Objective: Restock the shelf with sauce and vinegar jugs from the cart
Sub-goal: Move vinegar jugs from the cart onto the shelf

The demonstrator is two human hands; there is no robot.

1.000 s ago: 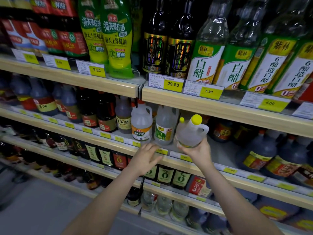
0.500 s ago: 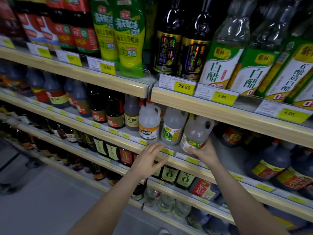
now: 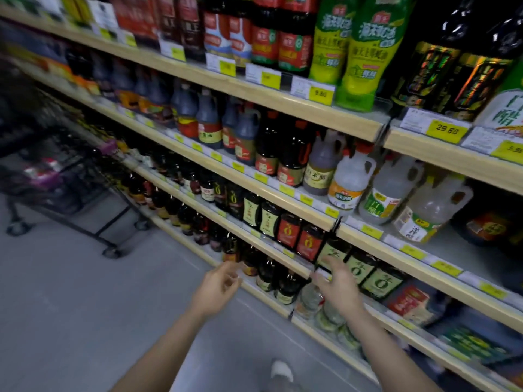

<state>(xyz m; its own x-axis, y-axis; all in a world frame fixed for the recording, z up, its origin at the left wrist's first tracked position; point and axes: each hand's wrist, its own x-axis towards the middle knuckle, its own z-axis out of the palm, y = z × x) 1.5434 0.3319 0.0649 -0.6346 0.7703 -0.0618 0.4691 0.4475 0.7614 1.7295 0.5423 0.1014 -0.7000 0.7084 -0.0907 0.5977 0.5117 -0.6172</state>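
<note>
We look down a shop aisle, with stocked shelves running from near right to far left. Our left hand (image 3: 218, 281) hangs over the floor, fingers loosely curled and holding nothing. Our right hand (image 3: 338, 281) is just in front of a lower shelf edge, fingers spread and relaxed, also holding nothing.

The clear vinegar jug (image 3: 430, 210) with a green and white label stands on the middle shelf (image 3: 368, 232) at right, just beside two other pale jugs (image 3: 389, 193). It stands roughly upright, its long axis vertical with a slight lean in this wide view, its label facing out to the aisle and its handle to the right. Its cap is hidden under the shelf above.

We judge this jug to be placed, and the step in hand to be the turn back for another. The cart (image 3: 65, 176) stands well apart at far left, blurred; what it holds cannot be told. The next move likely calls for stepping left, reaching into the cart, and gripping a jug by its handle.
</note>
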